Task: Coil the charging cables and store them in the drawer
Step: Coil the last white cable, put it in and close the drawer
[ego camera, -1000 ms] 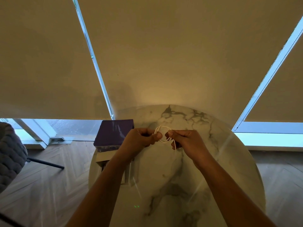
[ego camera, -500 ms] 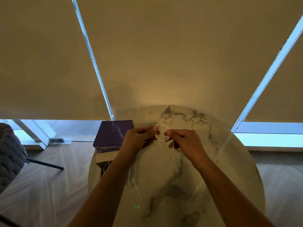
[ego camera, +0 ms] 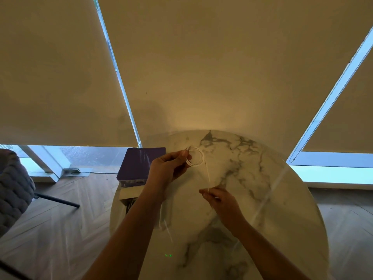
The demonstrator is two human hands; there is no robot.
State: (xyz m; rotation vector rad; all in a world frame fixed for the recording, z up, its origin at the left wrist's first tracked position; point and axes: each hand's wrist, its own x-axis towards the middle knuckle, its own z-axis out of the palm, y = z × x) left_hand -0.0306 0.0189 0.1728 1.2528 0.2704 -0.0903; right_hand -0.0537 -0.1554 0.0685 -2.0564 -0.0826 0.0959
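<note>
Head view: a white cable (ego camera: pixel 195 158) is partly coiled above the marble tabletop (ego camera: pixel 262 188). Left hand (ego camera: pixel 168 167) pinches the small loops; right hand (ego camera: pixel 220 201), nearer the person than the coil, pinches the loose tail. That tail runs straight from coil toward the person. Left of the coil sits a purple box (ego camera: pixel 141 164). Winding looks nearly done; storing in a drawer remains, and no drawer can be made out.

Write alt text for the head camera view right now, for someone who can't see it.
Over a round white marble table, a person's left hand pinches a small coil of thin white charging cable, while the right hand, nearer the camera, pinches the cable's loose tail. A purple box sits at the table's left edge, with beige roller blinds behind.
</note>
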